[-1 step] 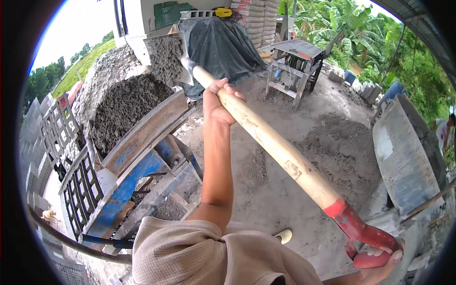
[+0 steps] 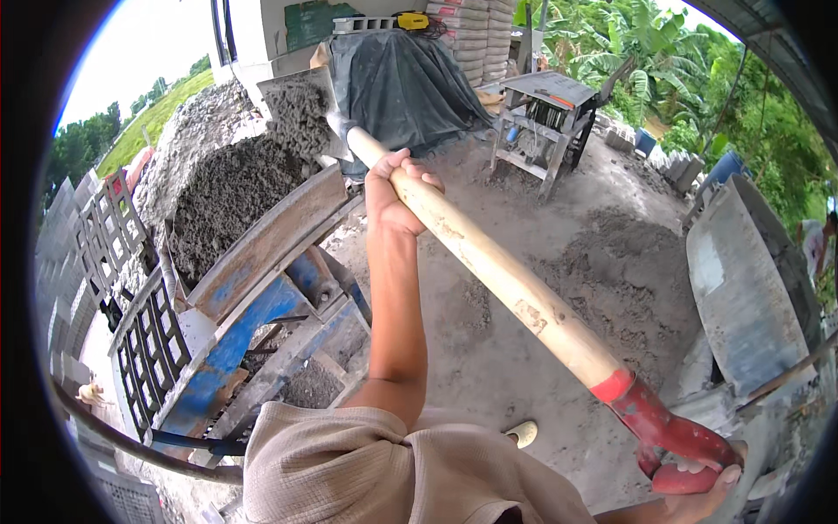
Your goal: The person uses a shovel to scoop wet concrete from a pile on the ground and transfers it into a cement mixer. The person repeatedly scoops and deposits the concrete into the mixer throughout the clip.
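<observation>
Across the view runs a shovel [image 2: 506, 284] with a pale wooden shaft and a red D-shaped grip. My left hand [image 2: 397, 188] is wrapped round the shaft near the blade. My right hand [image 2: 703, 491], at the lower right, is closed round the red grip. The blade tilts toward the left, with damp grey mix [image 2: 301, 113] on it, over the near side of a dark heap of mix [image 2: 231, 205]. This heap lies in the top of a blue, rusty metal machine [image 2: 236, 336] at my left.
Hollow block shapes [image 2: 153, 358] stand left of the machine. Behind the blade is a dark tarp-covered mound [image 2: 406, 87], with stacked sacks [image 2: 476, 39] beyond. A small wooden table [image 2: 546, 92] stands far right of it. A metal wheelbarrow-like tray [image 2: 742, 288] leans at the right; another person [image 2: 813, 244] is partly visible behind.
The blade has tipped and shifted slightly left. Some mix has slid off its upper part toward the heap. My left hand has moved a little left and up with the shaft.
</observation>
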A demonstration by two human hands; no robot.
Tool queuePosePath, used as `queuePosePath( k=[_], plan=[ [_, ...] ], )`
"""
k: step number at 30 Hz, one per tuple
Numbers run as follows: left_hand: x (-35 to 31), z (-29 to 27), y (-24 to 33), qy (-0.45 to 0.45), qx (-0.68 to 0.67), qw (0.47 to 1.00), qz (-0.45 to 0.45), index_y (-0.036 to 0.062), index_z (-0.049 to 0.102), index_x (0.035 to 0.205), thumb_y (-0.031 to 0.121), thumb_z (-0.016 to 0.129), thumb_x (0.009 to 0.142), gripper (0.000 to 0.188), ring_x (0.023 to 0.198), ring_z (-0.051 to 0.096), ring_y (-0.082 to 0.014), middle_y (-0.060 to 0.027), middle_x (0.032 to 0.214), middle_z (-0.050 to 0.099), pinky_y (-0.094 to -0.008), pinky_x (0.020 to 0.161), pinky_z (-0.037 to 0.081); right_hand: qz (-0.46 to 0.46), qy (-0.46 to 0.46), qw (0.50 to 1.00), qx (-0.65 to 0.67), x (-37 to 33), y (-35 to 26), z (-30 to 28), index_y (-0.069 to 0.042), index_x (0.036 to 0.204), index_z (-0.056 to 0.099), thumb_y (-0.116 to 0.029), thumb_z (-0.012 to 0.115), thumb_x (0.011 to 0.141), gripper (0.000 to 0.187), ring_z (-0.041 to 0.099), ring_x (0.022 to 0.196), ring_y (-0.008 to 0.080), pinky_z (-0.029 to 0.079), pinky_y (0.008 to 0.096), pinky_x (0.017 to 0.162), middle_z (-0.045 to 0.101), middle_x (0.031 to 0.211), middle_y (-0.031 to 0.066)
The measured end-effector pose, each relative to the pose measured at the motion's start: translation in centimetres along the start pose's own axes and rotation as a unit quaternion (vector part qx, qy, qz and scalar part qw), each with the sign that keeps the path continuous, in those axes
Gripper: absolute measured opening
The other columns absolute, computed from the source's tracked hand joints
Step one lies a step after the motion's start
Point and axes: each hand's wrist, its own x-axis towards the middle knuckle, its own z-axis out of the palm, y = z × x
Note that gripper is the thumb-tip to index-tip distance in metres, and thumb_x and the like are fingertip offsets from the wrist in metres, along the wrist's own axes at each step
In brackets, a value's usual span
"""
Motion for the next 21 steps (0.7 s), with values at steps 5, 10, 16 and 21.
queuePosePath(
  k=[5, 10, 16, 21],
  plan=[
    [-2.2, 1.9, 1.3, -0.068, -0.035, 0.997, 0.000, 0.0072, 0.045, 0.053, 0.008, 0.050, 0.064, 0.012, 0.050, 0.046, -0.0127, -0.0002, 0.052, 0.047, -0.0280, 0.051, 0.039, -0.215, 0.158, 0.951, 0.156, 1.7, 2.0, -2.6, -0.017, 0.054, 0.048, -0.029, 0.050, 0.074, 0.023, 0.042, 0.047, 0.0167, 0.033, 0.0304, 0.044, 0.044, 0.051, -0.0013],
    [0.3, 3.5, -4.1, -0.047, 0.001, 0.999, -0.022, 0.0049, 0.045, 0.056, 0.005, 0.049, 0.067, 0.011, 0.049, 0.042, -0.0123, -0.0018, 0.053, 0.044, -0.0264, 0.050, 0.038, -0.202, 0.103, 0.972, 0.064, 0.4, 1.3, -3.1, -0.008, 0.061, 0.055, -0.034, 0.047, 0.076, 0.031, 0.047, 0.043, 0.0211, 0.036, 0.0350, 0.040, 0.052, 0.053, 0.0091],
    [4.6, 2.5, -7.0, -0.083, 0.131, 0.983, -0.096, 0.0049, 0.046, 0.056, 0.008, 0.050, 0.069, 0.014, 0.051, 0.044, -0.0154, -0.0044, 0.053, 0.046, -0.0288, 0.055, 0.040, 0.113, 0.183, 0.977, -0.013, -3.4, 1.7, -3.2, 0.000, 0.069, 0.048, -0.041, 0.045, 0.074, 0.042, 0.046, 0.048, 0.0197, 0.040, 0.0320, 0.048, 0.045, 0.054, 0.0093],
    [12.8, -7.1, -12.3, 0.079, 0.296, 0.938, -0.161, 0.0049, 0.046, 0.058, 0.009, 0.051, 0.070, 0.013, 0.051, 0.045, -0.0156, -0.0037, 0.053, 0.046, -0.0298, 0.055, 0.041, 0.384, 0.091, 0.918, 0.026, -8.6, 7.0, -2.2, -0.002, 0.070, 0.046, -0.047, 0.041, 0.076, 0.045, 0.044, 0.043, 0.0165, 0.036, 0.0259, 0.040, 0.041, 0.048, 0.0056]
  ],
)
